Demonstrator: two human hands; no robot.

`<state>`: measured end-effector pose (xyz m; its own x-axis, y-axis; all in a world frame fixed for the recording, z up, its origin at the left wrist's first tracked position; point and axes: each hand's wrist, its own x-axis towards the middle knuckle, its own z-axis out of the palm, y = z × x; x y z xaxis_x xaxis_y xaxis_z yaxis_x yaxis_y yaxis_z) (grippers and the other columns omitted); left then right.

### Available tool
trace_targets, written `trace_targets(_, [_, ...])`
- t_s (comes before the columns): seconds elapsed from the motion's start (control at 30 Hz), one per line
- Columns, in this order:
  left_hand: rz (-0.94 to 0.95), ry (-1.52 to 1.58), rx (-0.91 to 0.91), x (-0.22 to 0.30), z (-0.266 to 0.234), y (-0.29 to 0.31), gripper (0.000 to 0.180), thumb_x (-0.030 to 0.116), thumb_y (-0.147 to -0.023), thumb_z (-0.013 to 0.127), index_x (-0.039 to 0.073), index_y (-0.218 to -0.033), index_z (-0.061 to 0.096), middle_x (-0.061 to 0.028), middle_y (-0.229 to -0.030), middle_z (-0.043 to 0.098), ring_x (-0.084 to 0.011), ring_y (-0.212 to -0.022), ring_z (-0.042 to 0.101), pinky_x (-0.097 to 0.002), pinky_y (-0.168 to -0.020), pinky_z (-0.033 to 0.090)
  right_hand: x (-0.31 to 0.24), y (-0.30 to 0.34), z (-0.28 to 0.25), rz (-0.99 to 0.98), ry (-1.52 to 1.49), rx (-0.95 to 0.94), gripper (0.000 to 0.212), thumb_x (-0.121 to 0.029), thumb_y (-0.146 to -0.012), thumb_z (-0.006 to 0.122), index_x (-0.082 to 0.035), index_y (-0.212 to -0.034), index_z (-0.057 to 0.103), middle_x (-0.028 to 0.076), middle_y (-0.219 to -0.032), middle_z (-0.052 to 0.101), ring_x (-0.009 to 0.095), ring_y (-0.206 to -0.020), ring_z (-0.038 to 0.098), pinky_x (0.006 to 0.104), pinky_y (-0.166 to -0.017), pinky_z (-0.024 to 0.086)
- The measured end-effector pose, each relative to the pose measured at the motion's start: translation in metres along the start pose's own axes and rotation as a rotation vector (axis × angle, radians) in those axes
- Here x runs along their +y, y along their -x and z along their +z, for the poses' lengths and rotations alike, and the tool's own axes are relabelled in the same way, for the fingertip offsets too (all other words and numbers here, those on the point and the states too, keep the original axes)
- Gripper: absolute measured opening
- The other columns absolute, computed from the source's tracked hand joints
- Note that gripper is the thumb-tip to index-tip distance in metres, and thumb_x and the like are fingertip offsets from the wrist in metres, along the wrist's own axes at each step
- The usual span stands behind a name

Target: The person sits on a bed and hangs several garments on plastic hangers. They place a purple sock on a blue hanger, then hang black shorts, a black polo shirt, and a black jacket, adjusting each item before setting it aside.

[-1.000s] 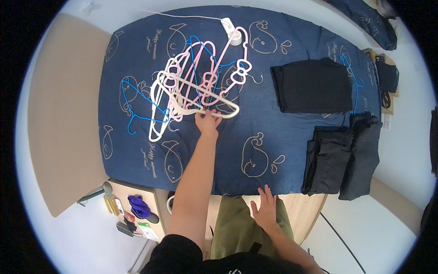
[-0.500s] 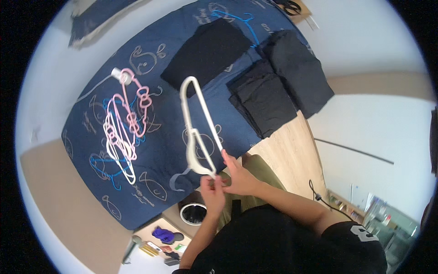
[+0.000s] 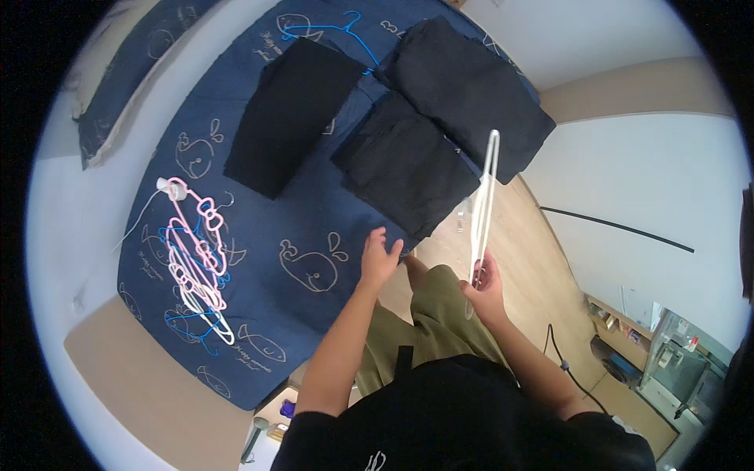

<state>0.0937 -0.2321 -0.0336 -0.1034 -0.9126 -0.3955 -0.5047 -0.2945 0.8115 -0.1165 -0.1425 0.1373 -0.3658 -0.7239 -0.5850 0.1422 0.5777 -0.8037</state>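
A white clothes hanger [image 3: 482, 204] stands nearly edge-on in my right hand [image 3: 484, 290], whose fingers wrap its near end over the floor. My left hand [image 3: 380, 259] holds nothing; its fingers are apart, just above the bed's edge and close to a folded black garment [image 3: 412, 165]. Beyond that lies a larger folded black garment [image 3: 471, 86], and a third black garment [image 3: 294, 114] rests to the left. A tangle of pink, white and blue hangers [image 3: 200, 263] lies at the left of the bed.
The dark blue bed sheet [image 3: 259, 228] has whale drawings. A blue hanger [image 3: 345, 30] lies at the far side, partly by the black garments. A white plug-like piece with a cord [image 3: 169, 188] touches the hanger pile. A small side table [image 3: 275, 412] stands at lower left.
The white hanger has moved right, off the bed, and turned edge-on in my right hand. My left hand has let go of it and reached forward over the bed's edge. The view has shifted.
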Motion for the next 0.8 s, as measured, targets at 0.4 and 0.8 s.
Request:
trace_targets(0.4, [-0.775, 0.625, 0.213, 0.013, 0.052, -0.125, 0.051, 0.02, -0.077, 0.088, -0.001, -0.114, 0.059, -0.0169, -0.114, 0.066, -0.0293, -0.107, 0.064, -0.0358, -0.094, 0.051, -0.036, 0.008, -0.059, 0.015, -0.101, 0.019, 0.078, 0.009, -0.079, 0.05, -0.004, -0.155, 0.035, 0.008, -0.14, 0.051, 0.014, -0.107, 0.055, 0.0261, -0.082, 0.047])
trace_targets(0.8, [-0.157, 0.981, 0.122, 0.27, -0.162, -0.008, 0.011, 0.014, -0.093, 0.072, 0.01, -0.097, 0.062, 0.0036, -0.085, 0.063, -0.0066, -0.077, 0.058, -0.0223, -0.068, 0.044, -0.189, -0.038, 0.034, -0.669, 0.028, -0.223, 0.029, -0.001, -0.09, 0.073, -0.002, -0.118, 0.068, 0.011, -0.137, 0.051, 0.016, -0.105, 0.062, 0.0299, -0.09, 0.05])
